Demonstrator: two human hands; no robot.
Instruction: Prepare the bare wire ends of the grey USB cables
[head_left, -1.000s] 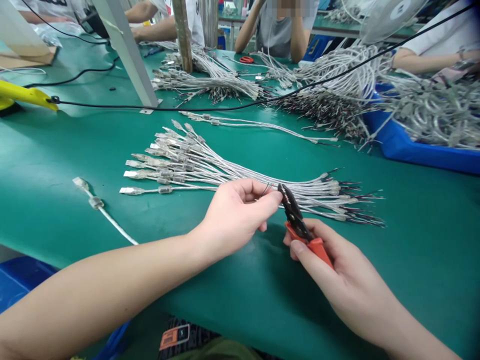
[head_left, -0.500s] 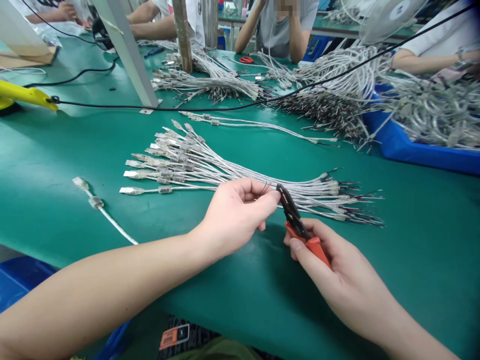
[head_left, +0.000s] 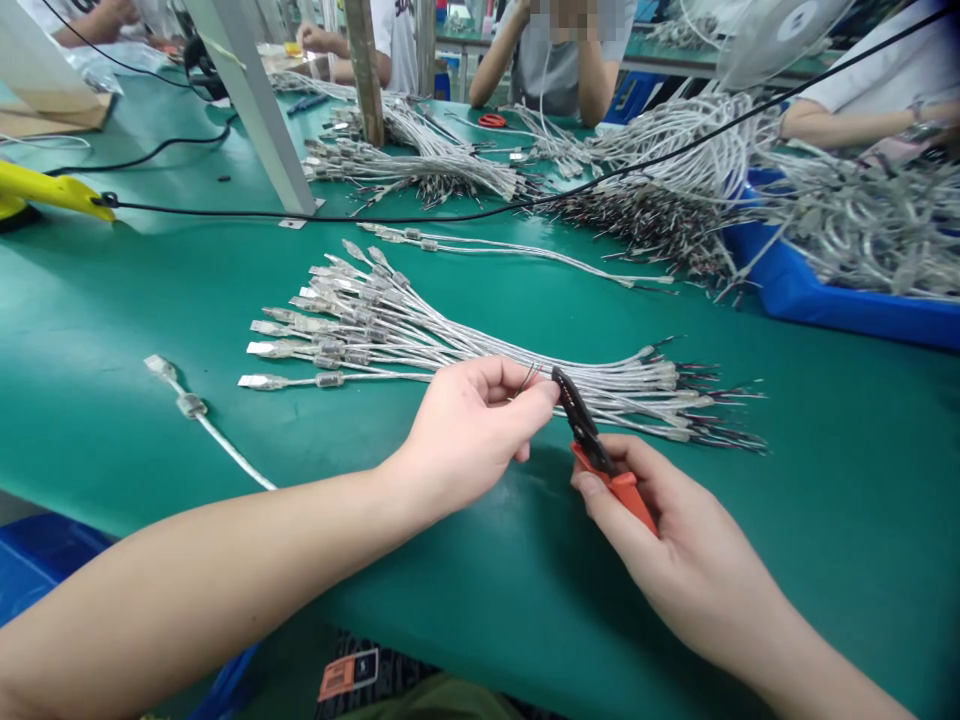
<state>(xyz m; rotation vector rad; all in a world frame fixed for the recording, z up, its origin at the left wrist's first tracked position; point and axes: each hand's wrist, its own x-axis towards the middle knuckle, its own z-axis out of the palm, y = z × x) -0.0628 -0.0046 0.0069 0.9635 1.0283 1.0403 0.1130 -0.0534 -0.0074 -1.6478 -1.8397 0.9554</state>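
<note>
The right hand (head_left: 664,510) curls closed around the orange-handled, black-headed pliers (head_left: 582,425), the left hand (head_left: 469,430) pinches thin wires (head_left: 530,378) just beside the pliers, and silvery, flat-plugged cables (head_left: 442,335) fan out beyond the pliers on the glossy green surface (head_left: 832,490).

From afar I see a factory workshop: cables (head_left: 679,148) heaped on the green workbench (head_left: 150,290), co-workers (head_left: 529,75) along its far side
</note>
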